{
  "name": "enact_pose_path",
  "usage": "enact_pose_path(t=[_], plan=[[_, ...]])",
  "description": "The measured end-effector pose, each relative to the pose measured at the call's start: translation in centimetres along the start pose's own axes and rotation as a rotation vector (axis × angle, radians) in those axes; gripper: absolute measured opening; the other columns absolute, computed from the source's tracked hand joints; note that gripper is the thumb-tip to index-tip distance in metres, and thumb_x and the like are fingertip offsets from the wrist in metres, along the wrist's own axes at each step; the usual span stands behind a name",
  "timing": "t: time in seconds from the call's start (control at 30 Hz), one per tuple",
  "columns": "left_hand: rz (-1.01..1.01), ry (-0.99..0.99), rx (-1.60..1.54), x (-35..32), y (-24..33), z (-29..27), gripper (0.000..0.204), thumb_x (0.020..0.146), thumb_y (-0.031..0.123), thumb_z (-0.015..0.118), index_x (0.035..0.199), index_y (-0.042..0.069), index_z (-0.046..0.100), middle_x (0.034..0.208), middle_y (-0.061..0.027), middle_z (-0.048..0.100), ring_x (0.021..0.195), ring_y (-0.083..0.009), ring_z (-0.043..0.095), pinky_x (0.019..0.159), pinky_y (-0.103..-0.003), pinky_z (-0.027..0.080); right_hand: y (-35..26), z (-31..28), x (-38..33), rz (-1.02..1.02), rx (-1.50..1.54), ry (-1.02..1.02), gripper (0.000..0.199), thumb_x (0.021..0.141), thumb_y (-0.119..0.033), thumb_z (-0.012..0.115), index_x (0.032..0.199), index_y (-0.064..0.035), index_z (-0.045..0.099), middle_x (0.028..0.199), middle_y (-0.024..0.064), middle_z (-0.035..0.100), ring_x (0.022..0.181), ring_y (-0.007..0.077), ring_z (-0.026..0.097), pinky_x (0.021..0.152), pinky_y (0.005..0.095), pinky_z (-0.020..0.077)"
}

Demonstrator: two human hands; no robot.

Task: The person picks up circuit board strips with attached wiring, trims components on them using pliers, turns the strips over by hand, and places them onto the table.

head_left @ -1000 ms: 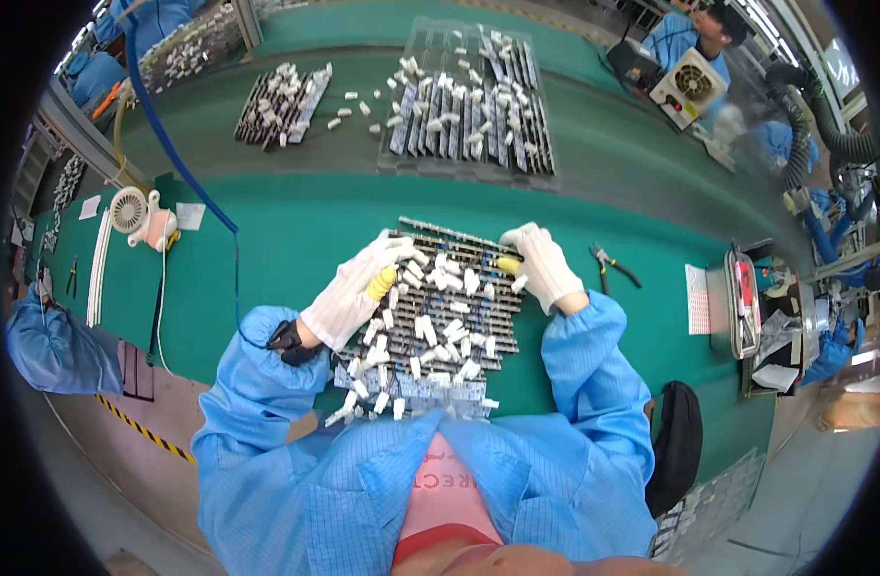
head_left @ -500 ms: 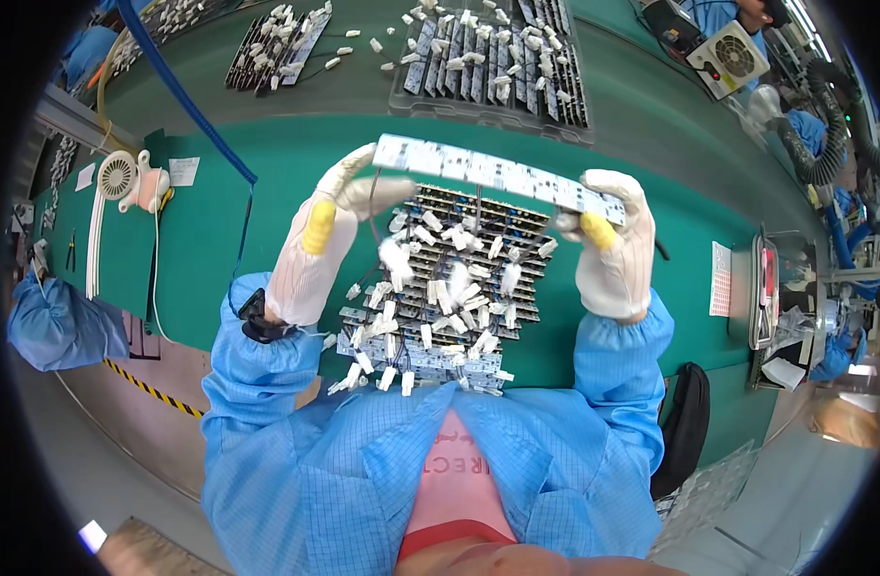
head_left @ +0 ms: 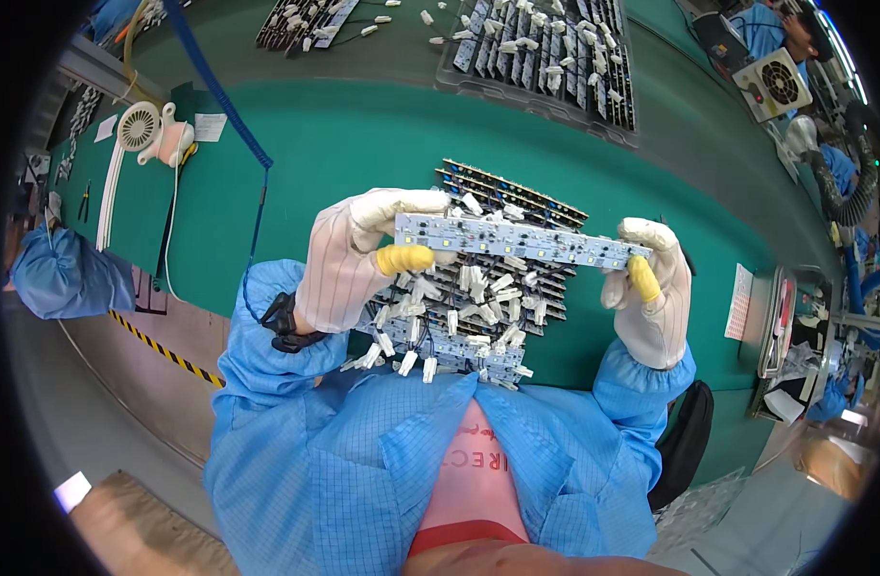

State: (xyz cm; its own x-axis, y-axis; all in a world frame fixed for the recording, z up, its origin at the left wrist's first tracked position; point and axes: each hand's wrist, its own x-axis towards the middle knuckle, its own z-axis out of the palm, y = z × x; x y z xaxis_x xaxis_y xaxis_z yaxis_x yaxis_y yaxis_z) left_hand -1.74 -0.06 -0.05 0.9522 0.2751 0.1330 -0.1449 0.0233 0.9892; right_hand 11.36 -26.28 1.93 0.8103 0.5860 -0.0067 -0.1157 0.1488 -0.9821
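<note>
Between my two gloved hands is a long, narrow white circuit board (head_left: 517,241) with small yellowish LEDs and dark components along its face. My left hand (head_left: 378,245) pinches its left end, the yellow-covered thumb below and the fingers above. At the other end my right hand (head_left: 650,276) grips the board the same way, its thumb tip also yellow. Under the held board lies a stack of similar circuit boards (head_left: 517,192) in slanted rows, with many white plug connectors (head_left: 430,369) on short wires spread over it. The held board hides part of that stack.
A clear plastic tray (head_left: 517,94) of more boards stands at the far side, beside another board pile (head_left: 306,24). To the left are a small fan (head_left: 154,132) and a hanging blue coiled cord (head_left: 214,91). A metal-rimmed bin (head_left: 778,326) stands right.
The board has come down toward me, and its face with the LEDs now shows. My left hand's fingers have closed on its left end. The view has shifted slightly.
</note>
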Motion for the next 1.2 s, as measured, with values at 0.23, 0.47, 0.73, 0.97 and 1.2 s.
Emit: enact_pose_path(t=[0.23, 0.47, 0.73, 0.97, 1.2], plan=[[0.068, 0.0, 0.046, -0.1, -0.1, -0.4, 0.053, 0.071, 0.023, 0.077, 0.11, -0.006, 0.056, 0.104, -0.016, 0.062, 0.09, -0.0201, 0.063, 0.082, -0.03, 0.05, -0.5, -0.4, 0.0, -0.012, -0.071, 0.045, 0.036, 0.086, -0.023, 0.062, 0.111, 0.0016, 0.052, 0.073, 0.0095, 0.06, 0.05, 0.0097, 0.051, 0.048, 0.0212, 0.0405], [0.104, -0.051, 0.165, -0.2, 0.4, -0.7, 0.052, 0.068, 0.025, 0.079, 0.105, -0.006, 0.061, 0.107, -0.0144, 0.059, 0.093, -0.0191, 0.061, 0.081, -0.029, 0.05, -0.5, -0.6, 0.0, -0.037, -0.072, 0.081, 0.056, 0.081, -0.031, 0.07, 0.117, 0.0048, 0.047, 0.077, 0.0059, 0.058, 0.052, 0.0077, 0.052, 0.044, 0.0183, 0.0392], [0.27, -0.022, 0.298, 0.4, 0.6, -1.3, 0.045, 0.066, 0.03, 0.078, 0.099, 0.002, 0.066, 0.094, -0.0107, 0.067, 0.082, -0.0177, 0.061, 0.077, -0.031, 0.046, -1.1, -0.3, 0.2, -0.029, 0.014, 0.016, 0.047, 0.085, -0.027, 0.064, 0.115, 0.0052, 0.048, 0.073, 0.0102, 0.06, 0.053, 0.0094, 0.053, 0.047, 0.02, 0.0406], [0.153, -0.02, 0.238, 0.0, 0.4, -1.3, 0.043, 0.072, 0.03, 0.075, 0.101, 0.0, 0.063, 0.093, -0.013, 0.068, 0.092, -0.0208, 0.061, 0.094, -0.039, 0.041, -1.4, 0.0, 0.3, -0.034, -0.06, 0.051, 0.066, 0.075, -0.038, 0.075, 0.117, 0.0056, 0.048, 0.084, 0.0089, 0.06, 0.052, 0.0078, 0.052, 0.043, 0.0161, 0.0394], [0.24, -0.062, 0.271, 0.4, -0.3, -1.8, 0.038, 0.076, 0.031, 0.071, 0.098, 0.001, 0.064, 0.092, -0.0138, 0.068, 0.092, -0.0233, 0.062, 0.094, -0.042, 0.041, -1.0, -0.5, 0.3, -0.039, 0.012, -0.022, 0.05, 0.084, -0.031, 0.066, 0.112, 0.0064, 0.05, 0.073, 0.012, 0.061, 0.052, 0.0111, 0.054, 0.046, 0.0215, 0.0415]])
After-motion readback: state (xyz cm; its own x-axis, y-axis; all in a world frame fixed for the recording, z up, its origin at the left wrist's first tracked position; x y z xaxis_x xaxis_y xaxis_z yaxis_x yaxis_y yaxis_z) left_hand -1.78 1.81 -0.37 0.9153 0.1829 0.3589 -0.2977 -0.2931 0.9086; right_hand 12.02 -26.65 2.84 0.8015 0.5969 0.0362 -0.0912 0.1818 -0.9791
